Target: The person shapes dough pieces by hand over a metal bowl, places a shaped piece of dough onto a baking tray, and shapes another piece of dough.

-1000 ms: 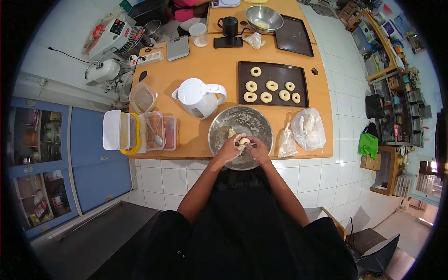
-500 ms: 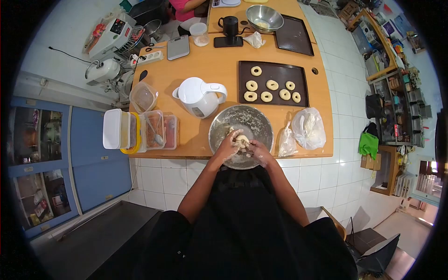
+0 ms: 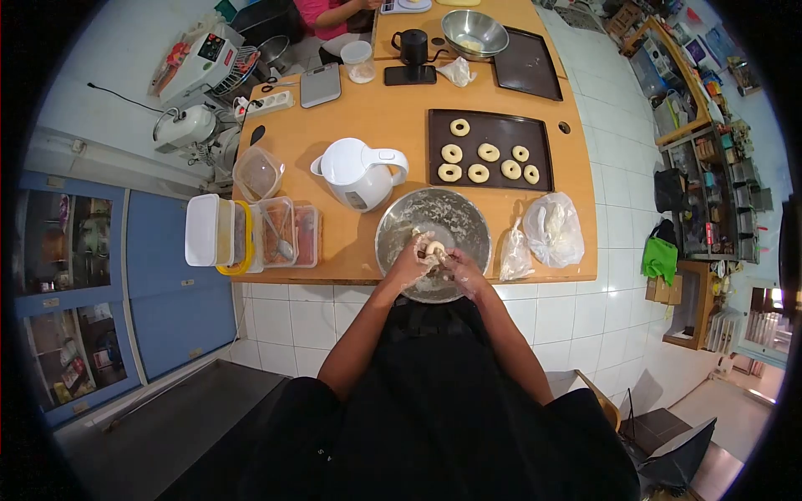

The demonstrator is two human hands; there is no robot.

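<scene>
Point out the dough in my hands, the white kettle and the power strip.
Dough (image 3: 435, 248): head view, on its curved upper part.
White kettle (image 3: 348, 167): head view, on its lid.
Power strip (image 3: 269, 103): head view, middle of its socket face.

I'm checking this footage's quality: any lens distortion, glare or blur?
Head view throughout: strong fisheye distortion with black corners, the blue cabinet leaning; bright glare at far right; the dough shows too small to judge fine blur.

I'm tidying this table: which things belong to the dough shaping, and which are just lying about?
Apparently in use: dough between left hand and right hand; metal bowl beneath; dark tray bearing dough rings.

Seemingly lying about: white kettle; grey scale; power strip.
</scene>
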